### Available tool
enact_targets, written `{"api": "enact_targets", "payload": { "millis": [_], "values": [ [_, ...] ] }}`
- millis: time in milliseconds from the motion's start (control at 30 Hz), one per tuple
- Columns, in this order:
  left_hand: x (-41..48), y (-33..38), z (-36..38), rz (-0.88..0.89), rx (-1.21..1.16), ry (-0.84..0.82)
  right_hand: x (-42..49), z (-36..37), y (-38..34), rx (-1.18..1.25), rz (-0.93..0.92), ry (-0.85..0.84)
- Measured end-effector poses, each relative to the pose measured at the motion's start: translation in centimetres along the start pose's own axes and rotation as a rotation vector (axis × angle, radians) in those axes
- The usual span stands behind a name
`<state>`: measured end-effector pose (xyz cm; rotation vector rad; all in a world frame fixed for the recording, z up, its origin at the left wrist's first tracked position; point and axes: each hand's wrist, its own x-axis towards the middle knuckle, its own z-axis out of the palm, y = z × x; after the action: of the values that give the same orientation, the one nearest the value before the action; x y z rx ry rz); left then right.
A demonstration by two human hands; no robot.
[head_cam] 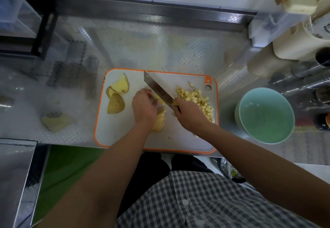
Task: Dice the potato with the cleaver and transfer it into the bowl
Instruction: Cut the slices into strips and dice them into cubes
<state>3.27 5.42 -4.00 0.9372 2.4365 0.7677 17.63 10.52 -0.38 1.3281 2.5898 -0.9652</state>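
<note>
The counter (160, 49) was embossed steel, set against a metal back ledge, with blurred bottles and containers crowded at its right end. On it lay a white cutting board (116, 135) with an orange rim. The left hand (144, 108) pressed down on a fanned stack of potato slices (159, 122) mid-board, its grip curled over them, probably to keep the fingertips back from the edge. The right hand (191, 115) had its grip clamped round the handle of the cleaver (159, 88), the blade slanting over the slices just beside the left knuckles. The diced potato (198, 99) was heaped on the board's right side, the side nearest the pale green bowl (264, 106), which held no potato; that would keep the transfer short. Skin-edged offcuts (117, 94) sat apart at the board's left. No label or writing could be read.
</note>
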Motion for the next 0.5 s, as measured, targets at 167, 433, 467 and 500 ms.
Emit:
{"api": "enact_targets", "payload": {
  "millis": [167,433,467,500],
  "values": [
    [-0.1,0.4,0.0,-0.003,0.032,0.014,0.5,-0.1,0.0,-0.035,-0.014,-0.008],
    [-0.1,0.5,-0.1,0.007,0.044,0.007,1.7,0.6,-0.6,-0.041,0.024,-0.024],
    [-0.1,0.5,0.0,0.010,0.052,0.004,1.8,0.9,-0.6,-0.037,0.028,-0.019],
    [0.0,0.4,0.0,0.012,0.057,0.001,1.9,1.2,-0.6,-0.031,0.028,-0.012]
  ]
}}
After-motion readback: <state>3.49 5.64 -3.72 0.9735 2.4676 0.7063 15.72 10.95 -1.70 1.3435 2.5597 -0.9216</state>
